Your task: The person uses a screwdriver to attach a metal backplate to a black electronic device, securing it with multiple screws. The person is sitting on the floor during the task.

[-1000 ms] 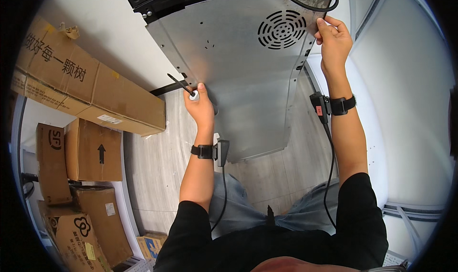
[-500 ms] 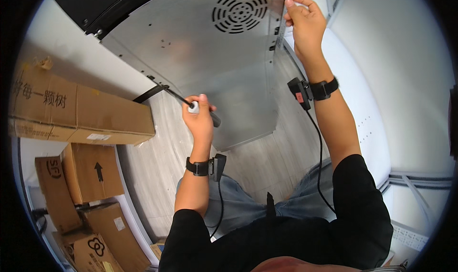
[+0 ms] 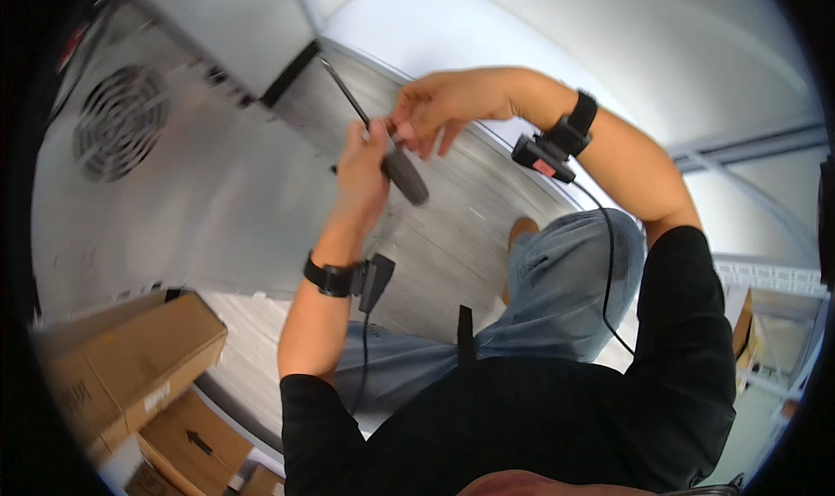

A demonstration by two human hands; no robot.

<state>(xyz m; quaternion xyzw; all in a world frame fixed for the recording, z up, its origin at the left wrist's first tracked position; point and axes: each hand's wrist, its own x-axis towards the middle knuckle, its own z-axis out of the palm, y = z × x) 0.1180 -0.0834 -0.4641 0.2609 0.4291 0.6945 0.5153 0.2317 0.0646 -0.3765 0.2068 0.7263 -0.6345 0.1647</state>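
Note:
My left hand (image 3: 362,167) grips a screwdriver (image 3: 396,161) with a dark grey handle and a long thin shaft that points up and left. My right hand (image 3: 444,104) has come across and its fingers touch the screwdriver near the top of the handle. Both hands hover in front of the grey metal back panel (image 3: 217,209) of a large appliance, whose round vent grille (image 3: 117,122) is at the left. Both wrists wear black bands with small cabled devices.
Brown cardboard boxes (image 3: 130,365) are stacked at the lower left, with more boxes (image 3: 196,444) below them. A pale wood floor (image 3: 470,244) lies under my knees. White walls and a metal shelf frame (image 3: 765,278) are at the right.
The view has swung strongly, so the panel now sits at the left. My right hand left the panel's upper edge and came to the screwdriver. My left hand lifted the tool off the panel.

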